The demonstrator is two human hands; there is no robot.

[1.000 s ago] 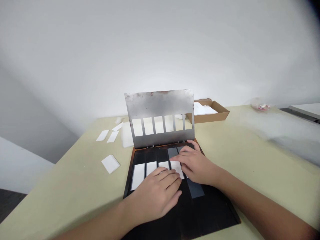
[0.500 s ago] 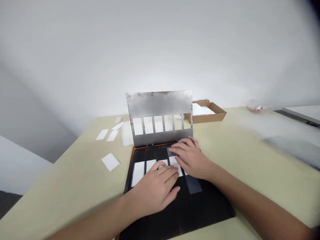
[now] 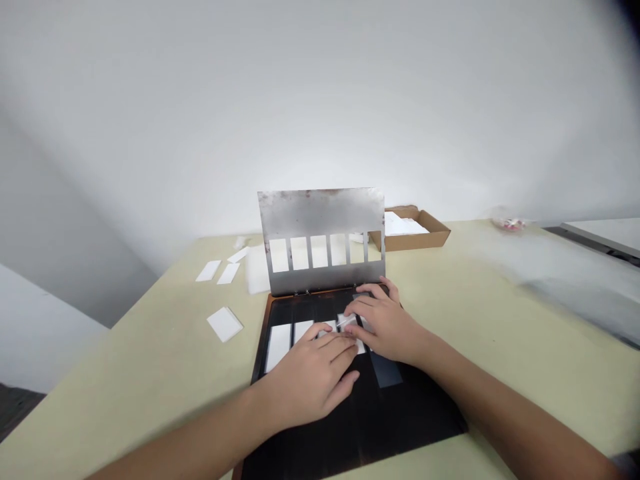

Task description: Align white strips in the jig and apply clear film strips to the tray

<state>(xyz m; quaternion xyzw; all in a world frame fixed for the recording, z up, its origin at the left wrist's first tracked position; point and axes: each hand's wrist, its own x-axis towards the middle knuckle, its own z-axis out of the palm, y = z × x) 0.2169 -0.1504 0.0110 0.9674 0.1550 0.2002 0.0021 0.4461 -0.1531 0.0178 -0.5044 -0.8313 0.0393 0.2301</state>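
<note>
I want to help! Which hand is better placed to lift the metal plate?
Probably the right hand: its fingertips nearly reach the bottom of the steel plate, while the left hand lies farther back.

My right hand [image 3: 385, 327] covers most of the fourth white strip [image 3: 358, 346] on the black board [image 3: 420, 407], and my left hand [image 3: 307, 380] hides part of the third white strip [image 3: 327, 327], so I cannot see their whole shape. Near my right fingers [image 3: 363, 308], a small shiny piece [image 3: 345, 322] is too small to tell. The picture's bottom edge cuts the near end of the board and my right forearm [image 3: 500, 400]. The steel stencil plate [image 3: 320, 217] hides part of the cardboard box [image 3: 415, 233] and of a white sheet [image 3: 257, 270]. Near the far edge of the bench [image 3: 125, 373], a pinkish item [image 3: 510, 225] is too blurred to name.
</note>
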